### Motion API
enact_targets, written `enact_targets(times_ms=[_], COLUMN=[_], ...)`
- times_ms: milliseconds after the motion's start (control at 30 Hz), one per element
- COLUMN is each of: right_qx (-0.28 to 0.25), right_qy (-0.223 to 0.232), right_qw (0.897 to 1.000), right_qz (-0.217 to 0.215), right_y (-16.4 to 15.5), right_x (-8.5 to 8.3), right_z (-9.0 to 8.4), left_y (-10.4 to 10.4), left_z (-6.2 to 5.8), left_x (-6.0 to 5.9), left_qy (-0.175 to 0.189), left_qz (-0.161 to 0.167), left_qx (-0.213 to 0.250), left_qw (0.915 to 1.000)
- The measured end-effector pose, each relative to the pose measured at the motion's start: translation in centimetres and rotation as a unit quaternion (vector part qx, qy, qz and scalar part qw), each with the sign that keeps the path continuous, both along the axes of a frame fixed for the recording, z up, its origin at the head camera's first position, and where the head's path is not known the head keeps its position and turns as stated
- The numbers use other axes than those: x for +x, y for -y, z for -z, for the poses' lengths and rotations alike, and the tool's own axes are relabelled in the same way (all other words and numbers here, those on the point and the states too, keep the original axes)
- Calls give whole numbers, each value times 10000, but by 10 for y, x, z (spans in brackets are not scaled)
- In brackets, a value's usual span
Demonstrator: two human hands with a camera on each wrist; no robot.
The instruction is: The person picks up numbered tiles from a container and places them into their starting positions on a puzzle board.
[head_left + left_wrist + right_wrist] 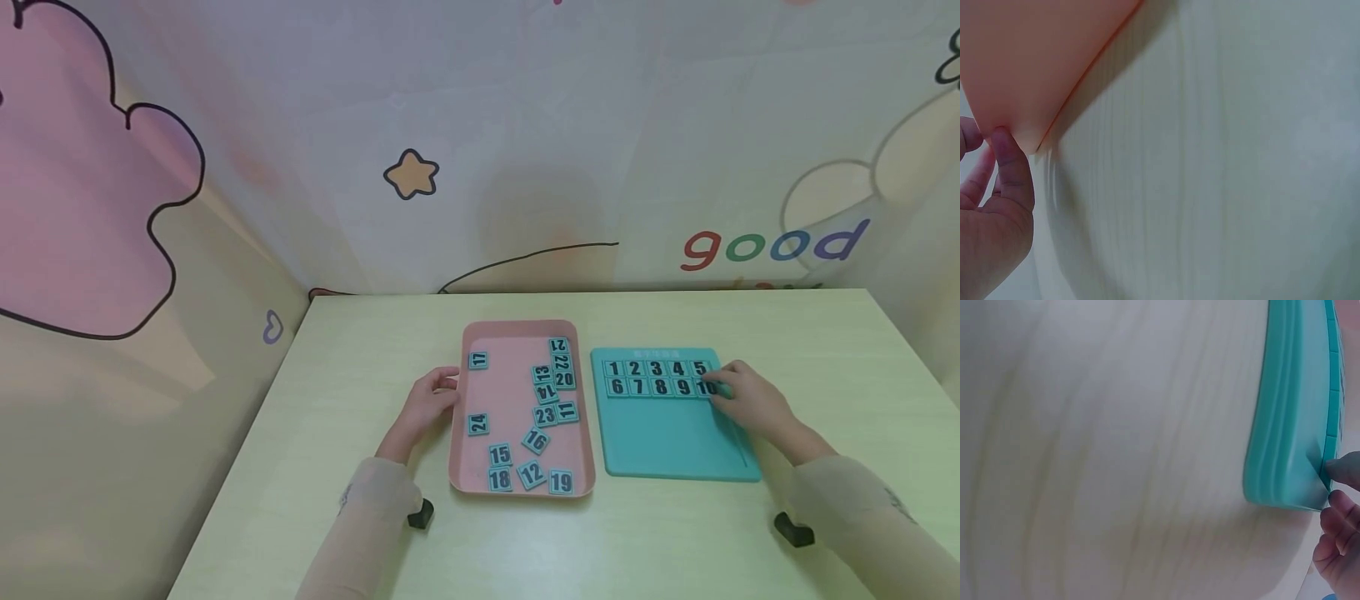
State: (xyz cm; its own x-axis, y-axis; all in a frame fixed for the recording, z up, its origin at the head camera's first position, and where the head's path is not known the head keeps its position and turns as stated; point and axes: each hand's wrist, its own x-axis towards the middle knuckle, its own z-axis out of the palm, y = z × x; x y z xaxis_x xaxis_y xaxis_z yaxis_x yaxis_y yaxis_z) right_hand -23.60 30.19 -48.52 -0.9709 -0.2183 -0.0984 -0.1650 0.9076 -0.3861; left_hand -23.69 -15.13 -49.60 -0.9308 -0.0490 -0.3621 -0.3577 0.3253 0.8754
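In the head view my left hand (429, 403) is at the left side of a pink tray (510, 330). Its thumb lies against the tray's outer wall (1035, 69) in the left wrist view, with fingers at the rim. Loose number tiles lie in the tray, among them 17 (477, 360), 24 (477, 424) and 16 (536, 440). My right hand (753, 404) pinches the number 10 tile (707, 388) at the right end of the second row on a teal board (667, 437). Tiles 1 to 10 form two rows there. Thumb and fingertips meet around the board's corner in the right wrist view.
Tray and board stand side by side on a pale wooden table (360, 333), a narrow gap between them. Behind it rises a wall covering (525, 108) with cartoon prints. Dark wrist devices (793, 530) show below both sleeves.
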Motion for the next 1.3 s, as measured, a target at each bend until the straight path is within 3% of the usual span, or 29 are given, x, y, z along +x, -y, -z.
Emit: enact_targets(times_ms=[267, 467, 667, 1000, 1300], right_qx=[-24, -208, -448, -776, -631], right_qy=[-87, -546, -731, -917, -774], right_qw=[10000, 9982, 9955, 9881, 9845], right_qz=[7, -156, -394, -962, -1442], right_y=[1, 13, 36, 73, 116], right_x=[-1, 0, 0, 3, 8], right_z=[-3, -15, -29, -37, -42], left_y=[0, 0, 1, 0, 0], left_z=[-3, -2, -1, -2, -1], left_x=[2, 2, 2, 3, 2], left_qy=[-7, -85, -125, -154, -169], left_qz=[48, 64, 59, 45, 54], left_qx=[16, 55, 60, 79, 47], left_qw=[10000, 9999, 9999, 9998, 9998])
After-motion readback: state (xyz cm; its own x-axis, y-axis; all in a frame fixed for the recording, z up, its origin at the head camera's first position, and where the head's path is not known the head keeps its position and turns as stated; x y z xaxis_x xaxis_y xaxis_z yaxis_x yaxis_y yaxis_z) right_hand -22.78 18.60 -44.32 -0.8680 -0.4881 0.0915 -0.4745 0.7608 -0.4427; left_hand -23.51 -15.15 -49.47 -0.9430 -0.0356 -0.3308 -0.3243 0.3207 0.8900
